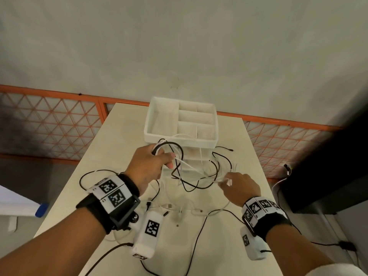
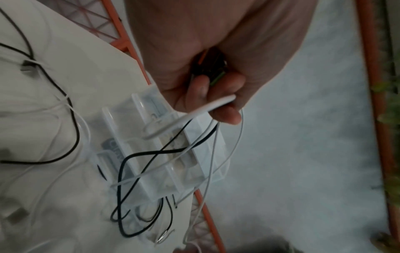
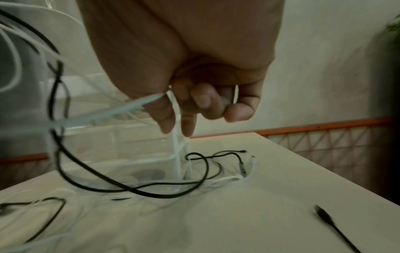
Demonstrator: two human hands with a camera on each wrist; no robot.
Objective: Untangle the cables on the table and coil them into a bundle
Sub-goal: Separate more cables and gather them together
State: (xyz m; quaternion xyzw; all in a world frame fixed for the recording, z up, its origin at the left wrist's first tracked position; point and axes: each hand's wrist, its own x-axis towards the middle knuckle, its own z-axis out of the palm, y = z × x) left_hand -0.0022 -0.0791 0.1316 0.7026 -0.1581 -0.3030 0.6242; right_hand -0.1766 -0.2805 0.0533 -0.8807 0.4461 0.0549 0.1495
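Note:
A tangle of thin black cables and white cables lies across the pale table and hangs in the air between my hands. My left hand is raised above the table and grips a bunch of black and white cable loops. My right hand is lower and to the right, pinching one white cable between thumb and fingers. That white cable stretches towards the left hand. Loose plug ends lie on the table near me.
A clear plastic drawer unit with a white divided tray on top stands at the table's far middle, right behind the cables. An orange lattice railing runs beyond the table. A dark object stands at the right.

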